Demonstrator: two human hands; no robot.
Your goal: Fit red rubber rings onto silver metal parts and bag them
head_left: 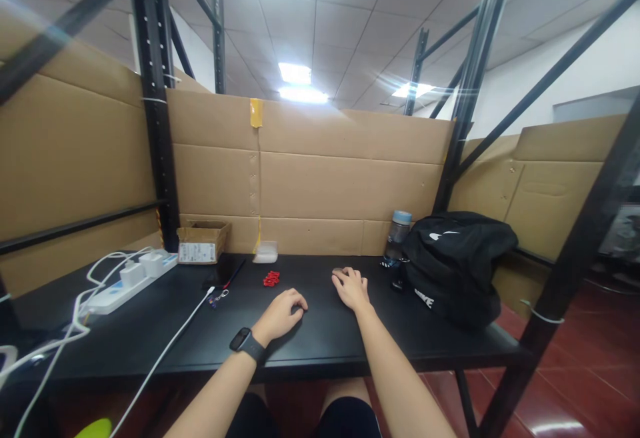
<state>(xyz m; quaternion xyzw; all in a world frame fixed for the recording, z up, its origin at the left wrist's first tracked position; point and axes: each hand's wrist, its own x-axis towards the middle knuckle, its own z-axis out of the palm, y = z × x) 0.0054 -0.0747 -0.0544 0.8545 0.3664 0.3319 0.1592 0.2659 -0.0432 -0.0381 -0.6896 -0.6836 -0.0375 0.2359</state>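
Note:
My left hand (280, 315) rests on the black tabletop (320, 338), its fingers loosely curved with a gap to the thumb. Nothing shows in it, though the palm side is hidden. A dark smartwatch (245, 341) is on that wrist. Farther right, my right hand (353, 288) lies palm down with fingers spread. At its fingertips is a small brownish patch (339, 271) that I cannot make out. A small pile of red pieces (271, 279) lies beyond my left hand, touched by neither hand. Behind the pile stands a small translucent container (266, 252).
To the left are a white power strip (133, 285) with cables, an open cardboard box (203, 241), a dark phone (225, 273) and a keychain (219, 299). A bottle (398, 235) and a black backpack (457, 268) stand right. Cardboard panels (315, 178) and metal posts (159, 111) surround the table.

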